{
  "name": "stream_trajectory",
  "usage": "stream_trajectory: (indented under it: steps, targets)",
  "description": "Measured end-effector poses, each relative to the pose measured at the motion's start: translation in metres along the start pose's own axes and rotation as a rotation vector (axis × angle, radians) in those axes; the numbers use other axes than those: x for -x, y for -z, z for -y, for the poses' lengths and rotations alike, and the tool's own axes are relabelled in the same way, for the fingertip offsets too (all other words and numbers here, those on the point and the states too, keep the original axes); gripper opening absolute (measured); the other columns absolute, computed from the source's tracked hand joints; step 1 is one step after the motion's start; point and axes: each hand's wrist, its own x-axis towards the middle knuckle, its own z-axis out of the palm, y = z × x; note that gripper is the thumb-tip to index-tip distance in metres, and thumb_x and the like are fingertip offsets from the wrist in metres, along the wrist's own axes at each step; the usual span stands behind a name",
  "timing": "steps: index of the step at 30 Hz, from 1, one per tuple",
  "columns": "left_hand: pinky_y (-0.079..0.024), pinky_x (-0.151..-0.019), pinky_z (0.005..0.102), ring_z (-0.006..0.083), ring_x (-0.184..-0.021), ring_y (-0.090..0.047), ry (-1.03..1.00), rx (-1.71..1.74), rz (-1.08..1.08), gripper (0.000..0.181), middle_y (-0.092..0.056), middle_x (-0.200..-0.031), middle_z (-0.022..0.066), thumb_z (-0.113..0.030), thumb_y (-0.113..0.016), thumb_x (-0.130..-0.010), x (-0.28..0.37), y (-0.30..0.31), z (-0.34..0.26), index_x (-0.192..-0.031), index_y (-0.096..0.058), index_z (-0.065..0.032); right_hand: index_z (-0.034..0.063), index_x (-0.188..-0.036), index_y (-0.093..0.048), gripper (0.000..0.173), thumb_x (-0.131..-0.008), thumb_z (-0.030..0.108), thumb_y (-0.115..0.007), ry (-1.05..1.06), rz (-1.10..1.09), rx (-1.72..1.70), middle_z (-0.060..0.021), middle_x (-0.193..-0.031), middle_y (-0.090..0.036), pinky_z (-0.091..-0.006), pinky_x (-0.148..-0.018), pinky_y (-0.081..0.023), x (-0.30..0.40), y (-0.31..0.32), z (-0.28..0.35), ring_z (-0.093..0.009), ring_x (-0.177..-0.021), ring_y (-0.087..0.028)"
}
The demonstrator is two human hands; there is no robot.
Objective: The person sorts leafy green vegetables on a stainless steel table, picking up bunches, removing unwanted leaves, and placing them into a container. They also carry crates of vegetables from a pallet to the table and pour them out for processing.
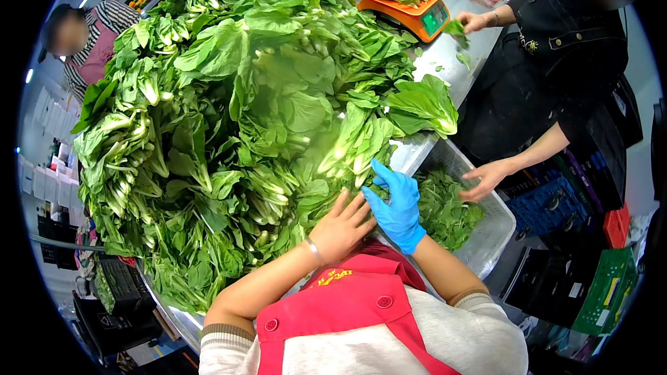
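A large heap of leafy green vegetables with pale stems [208,114] covers the metal table in front of me. My left hand [343,229], bare with a bracelet at the wrist, lies with fingers spread at the near edge of the greens. Beside it, my right hand [397,205] wears a blue glove, thumb and fingers apart, close to a bunch of pale-stemmed greens [360,140]. Neither hand plainly grips anything, though the fingertips lie against or just over leaves. A larger loose head of greens [430,107] rests at the table's corner.
An orange digital scale [424,15] holds greens at the back right. A white plastic crate [500,224] with loose leaves stands right of my gloved hand. A co-worker in black [568,41] reaches over it, leaves in one hand. Another person [91,36] stands far left. Green crate [604,291] lower right.
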Motion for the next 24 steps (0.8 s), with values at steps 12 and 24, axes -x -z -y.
stream_trajectory:
  steps: [12,24]
  targets:
    - [-0.016,-0.105,0.0516,0.0288,-0.129,-0.025,0.135,0.106,-0.008,0.050,-0.036,-0.133,0.0108,-0.027,-0.062,-0.074,0.017,-0.012,0.001,-0.121,-0.047,-0.0192,0.0153,-0.118,-0.054,0.054,-0.068,0.027,-0.070,0.153,0.275,0.215,-0.0124,-0.091,-0.052,-0.0375,-0.069,-0.043,-0.038,-0.002,-0.004,-0.030,-0.078,-0.052]
    - [-0.019,-0.105,0.0471,0.0295,-0.126,-0.031,0.154,0.091,-0.086,0.046,-0.042,-0.128,0.0105,-0.026,-0.061,-0.075,0.018,-0.018,-0.009,-0.117,-0.050,-0.0140,0.0154,-0.110,-0.055,0.032,-0.078,0.016,-0.055,0.412,0.165,0.259,-0.0076,-0.084,-0.054,-0.0365,-0.058,-0.045,-0.071,0.004,-0.016,-0.025,-0.069,-0.057]
